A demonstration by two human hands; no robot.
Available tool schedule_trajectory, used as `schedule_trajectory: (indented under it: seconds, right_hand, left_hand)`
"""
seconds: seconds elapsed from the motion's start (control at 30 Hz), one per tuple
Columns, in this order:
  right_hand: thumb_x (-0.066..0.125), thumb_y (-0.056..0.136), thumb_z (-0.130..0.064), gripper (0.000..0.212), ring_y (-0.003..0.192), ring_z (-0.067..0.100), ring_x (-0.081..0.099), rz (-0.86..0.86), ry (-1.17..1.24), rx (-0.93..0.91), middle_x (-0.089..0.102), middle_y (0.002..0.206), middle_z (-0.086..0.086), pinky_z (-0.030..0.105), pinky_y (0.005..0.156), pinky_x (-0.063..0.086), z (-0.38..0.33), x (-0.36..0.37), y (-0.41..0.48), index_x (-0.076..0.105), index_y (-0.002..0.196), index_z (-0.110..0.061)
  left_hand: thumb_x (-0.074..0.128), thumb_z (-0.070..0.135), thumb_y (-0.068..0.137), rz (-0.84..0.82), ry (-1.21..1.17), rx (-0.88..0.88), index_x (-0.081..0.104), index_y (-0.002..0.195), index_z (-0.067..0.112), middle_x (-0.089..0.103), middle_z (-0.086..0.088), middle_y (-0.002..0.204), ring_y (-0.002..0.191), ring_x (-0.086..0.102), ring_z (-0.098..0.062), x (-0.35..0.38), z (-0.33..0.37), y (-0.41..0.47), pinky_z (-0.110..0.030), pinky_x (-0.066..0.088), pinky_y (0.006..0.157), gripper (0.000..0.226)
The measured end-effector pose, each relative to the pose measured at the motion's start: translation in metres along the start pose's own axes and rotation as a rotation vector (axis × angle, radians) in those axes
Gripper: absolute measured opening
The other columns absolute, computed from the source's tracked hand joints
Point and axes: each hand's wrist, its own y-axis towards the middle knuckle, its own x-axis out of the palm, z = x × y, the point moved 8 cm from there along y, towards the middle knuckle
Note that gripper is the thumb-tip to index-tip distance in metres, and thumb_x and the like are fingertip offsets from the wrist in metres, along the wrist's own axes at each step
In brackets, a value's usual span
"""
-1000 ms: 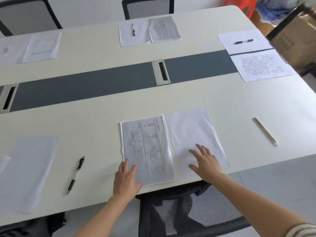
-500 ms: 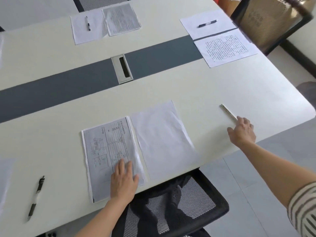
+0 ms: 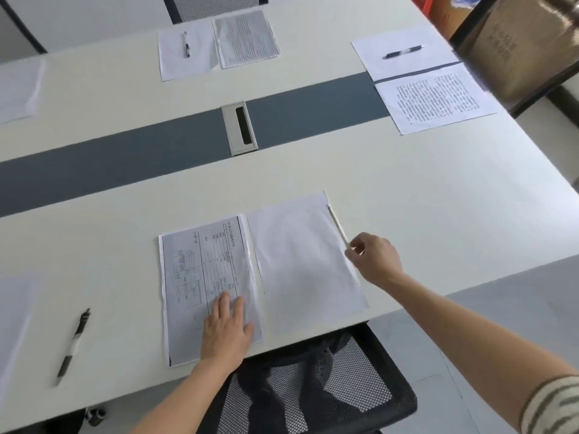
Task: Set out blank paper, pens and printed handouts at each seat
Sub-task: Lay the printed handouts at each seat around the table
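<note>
Completing this seat: fingers of my right hand [image 3: 376, 260] pinch the pen [image 3: 336, 223] beside the blank paper [image 3: 300, 264]; left hand [image 3: 225, 328] flat on handout [image 3: 200, 267]; upper-centre set [image 3: 175, 54] looks complete.

table [image 3: 438, 189] | bears: printed handout [image 3: 200, 270]; blank sheet [image 3: 300, 261]; black pen [image 3: 72, 346]

A sleeve [image 3: 553, 407] striped in beige and dark grey-green is worn on the right upper arm, cut off by the frame corner. The left hand [image 3: 225, 332], right hand [image 3: 377, 261] and both forearms are left uncovered.
</note>
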Motion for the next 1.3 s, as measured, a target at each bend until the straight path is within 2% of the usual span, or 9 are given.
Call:
schedule_trajectory:
  seconds: [0.17, 0.27, 0.4, 0.53, 0.63, 0.77, 0.97, 1.1, 1.3]
  right_hand:
    - [0.061, 0.085, -0.027, 0.018, 0.082, 0.023, 0.063, -0.182, -0.045, -0.056, 0.068, 0.092, 0.002, 0.032, 0.070, 0.051, -0.054, 0.083, -0.018, 0.065, 0.098, -0.015]
    - [0.058, 0.084, -0.022, 0.015, 0.074, 0.021, 0.056, -0.204, -0.149, -0.036, 0.067, 0.087, 0.003, 0.029, 0.058, 0.041, -0.056, 0.103, -0.019, 0.063, 0.094, -0.013]
    - [0.059, 0.085, -0.026, 0.021, 0.079, 0.023, 0.058, -0.201, -0.224, -0.023, 0.068, 0.093, 0.008, 0.032, 0.065, 0.046, -0.059, 0.104, -0.017, 0.063, 0.097, -0.010]
    - [0.061, 0.085, -0.035, 0.035, 0.091, 0.028, 0.062, -0.199, -0.256, -0.035, 0.067, 0.100, 0.008, 0.036, 0.075, 0.052, -0.066, 0.095, -0.023, 0.061, 0.109, -0.009]
    - [0.057, 0.089, -0.040, 0.038, 0.100, 0.023, 0.063, -0.179, -0.242, -0.154, 0.068, 0.110, -0.001, 0.034, 0.080, 0.049, -0.091, 0.086, -0.041, 0.060, 0.120, -0.019]
    - [0.060, 0.090, -0.040, 0.028, 0.089, 0.013, 0.064, -0.232, -0.141, -0.340, 0.068, 0.094, -0.014, 0.031, 0.080, 0.051, -0.129, 0.085, -0.083, 0.066, 0.113, -0.024]
    - [0.068, 0.087, -0.032, 0.018, 0.076, 0.004, 0.065, -0.319, -0.019, -0.476, 0.066, 0.078, -0.019, 0.024, 0.077, 0.053, -0.169, 0.107, -0.168, 0.071, 0.103, -0.023]
    - [0.068, 0.087, -0.033, 0.014, 0.081, -0.001, 0.065, -0.410, -0.003, -0.553, 0.069, 0.080, -0.018, 0.019, 0.076, 0.052, -0.194, 0.139, -0.229, 0.071, 0.101, -0.029]
    - [0.069, 0.087, -0.033, 0.010, 0.078, -0.006, 0.064, -0.490, -0.002, -0.605, 0.073, 0.080, -0.018, 0.014, 0.072, 0.052, -0.249, 0.204, -0.310, 0.066, 0.091, -0.042]
  left_hand:
    - [0.040, 0.044, 0.096, -0.008, -0.033, 0.000, 0.021, 0.148, 0.019, 0.007, -0.011, 0.161, 0.149, 0.005, -0.028, -0.001, -0.004, -0.001, -0.043, 0.018, 0.118, 0.060]
    - [0.043, 0.042, 0.096, 0.006, -0.056, 0.007, 0.024, 0.145, 0.019, 0.008, -0.011, 0.160, 0.148, 0.005, -0.029, -0.001, -0.004, -0.001, -0.043, 0.018, 0.118, 0.058]
    - [0.044, 0.042, 0.095, 0.022, -0.059, 0.018, 0.027, 0.143, 0.019, 0.012, -0.011, 0.159, 0.147, 0.008, -0.029, -0.001, -0.006, 0.001, -0.043, 0.021, 0.117, 0.056]
    - [0.046, 0.043, 0.094, 0.018, -0.103, 0.021, 0.040, 0.136, 0.017, 0.029, -0.008, 0.147, 0.137, 0.027, -0.025, -0.012, -0.008, 0.006, -0.039, 0.034, 0.108, 0.050]
    - [0.046, 0.034, 0.095, 0.083, -0.262, 0.023, 0.047, 0.131, 0.014, 0.042, -0.004, 0.136, 0.122, 0.042, -0.021, -0.037, -0.014, -0.005, -0.035, 0.042, 0.098, 0.041]
    - [0.051, 0.028, 0.095, 0.167, -0.639, -0.042, 0.059, 0.118, 0.015, 0.065, -0.002, 0.110, 0.092, 0.060, -0.014, -0.067, -0.040, -0.048, -0.033, 0.053, 0.085, 0.028]
    - [0.061, 0.024, 0.091, 0.249, -0.987, -0.189, 0.067, 0.097, 0.024, 0.067, 0.003, 0.085, 0.078, 0.063, -0.012, -0.058, -0.112, -0.147, -0.014, 0.049, 0.071, 0.009]
    - [0.064, 0.020, 0.089, 0.295, -1.190, -0.305, 0.066, 0.086, 0.032, 0.071, -0.008, 0.083, 0.081, 0.068, -0.025, -0.029, -0.171, -0.217, -0.036, 0.056, 0.078, 0.013]
    - [0.064, 0.017, 0.089, 0.382, -1.355, -0.442, 0.069, 0.089, 0.022, 0.070, -0.012, 0.077, 0.072, 0.069, -0.021, 0.012, -0.266, -0.315, -0.036, 0.055, 0.072, 0.008]
